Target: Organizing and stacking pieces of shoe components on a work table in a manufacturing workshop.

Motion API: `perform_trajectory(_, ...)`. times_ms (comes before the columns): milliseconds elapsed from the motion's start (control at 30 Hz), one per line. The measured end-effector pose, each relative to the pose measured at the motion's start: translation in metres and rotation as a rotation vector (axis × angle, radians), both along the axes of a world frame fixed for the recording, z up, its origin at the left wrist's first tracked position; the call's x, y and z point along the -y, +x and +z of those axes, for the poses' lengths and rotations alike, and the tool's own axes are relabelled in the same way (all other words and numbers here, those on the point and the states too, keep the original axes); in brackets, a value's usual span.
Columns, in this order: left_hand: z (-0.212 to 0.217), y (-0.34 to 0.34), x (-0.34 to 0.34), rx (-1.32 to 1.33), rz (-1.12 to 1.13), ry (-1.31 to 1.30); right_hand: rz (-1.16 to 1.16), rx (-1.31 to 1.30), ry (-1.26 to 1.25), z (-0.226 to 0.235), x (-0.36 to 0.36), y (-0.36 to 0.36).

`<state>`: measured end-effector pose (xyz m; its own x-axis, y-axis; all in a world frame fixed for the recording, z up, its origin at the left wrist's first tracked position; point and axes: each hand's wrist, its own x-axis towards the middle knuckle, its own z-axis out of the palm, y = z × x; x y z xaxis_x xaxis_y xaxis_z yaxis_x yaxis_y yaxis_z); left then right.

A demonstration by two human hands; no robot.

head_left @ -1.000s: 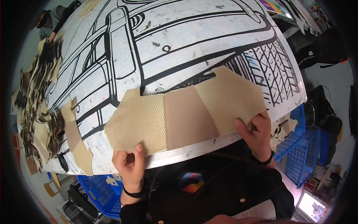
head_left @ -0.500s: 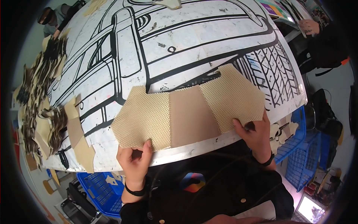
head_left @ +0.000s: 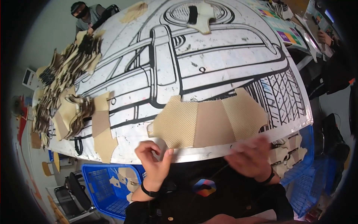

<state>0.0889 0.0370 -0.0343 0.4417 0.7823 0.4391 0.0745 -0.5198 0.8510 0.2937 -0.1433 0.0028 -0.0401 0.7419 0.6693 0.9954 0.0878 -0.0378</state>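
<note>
A sewn fabric panel (head_left: pixel 213 125) lies flat near the table's front edge. It has beige mesh at both ends and a smooth brown middle. My left hand (head_left: pixel 154 159) is just below its lower left edge, thumb and fingers apart, with nothing held. At the lower right edge, my right hand (head_left: pixel 250 158) is smeared by motion, so its fingers cannot be made out. Left of the panel lies a long beige and brown fabric piece (head_left: pixel 101 125). Beside that, a stack of similar pieces (head_left: pixel 74 114) rests on the table.
The table (head_left: pixel 209 80) bears a black line drawing of a vehicle. Piled pieces (head_left: pixel 71 63) line its left side; another piece (head_left: pixel 201 18) lies at the far side. Blue baskets (head_left: pixel 108 203) with fabric pieces stand below. A person (head_left: pixel 89 16) is at the far left, another person's hand (head_left: pixel 324 37) far right.
Both hands have let go of the panel, which now lies flat on the table. My right hand has drawn back toward me. The view has shifted, showing more of the far table.
</note>
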Motion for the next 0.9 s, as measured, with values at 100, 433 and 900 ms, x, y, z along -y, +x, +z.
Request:
perform_trajectory(100, 0.013, -0.011, 0.011, -0.216, -0.085, -0.169, 0.037, -0.108, -0.166, 0.007, -0.038, -0.018)
perform_trajectory(433, 0.005, -0.013, 0.033, 0.068, -0.552, -0.828, -0.016, 0.206, -0.202, -0.025, -0.047, -0.032)
perform_trajectory(900, 0.027, 0.001, 0.098, 0.581, -0.473, -0.975, 0.092, 0.097, -0.008, 0.006, 0.001, -0.125)
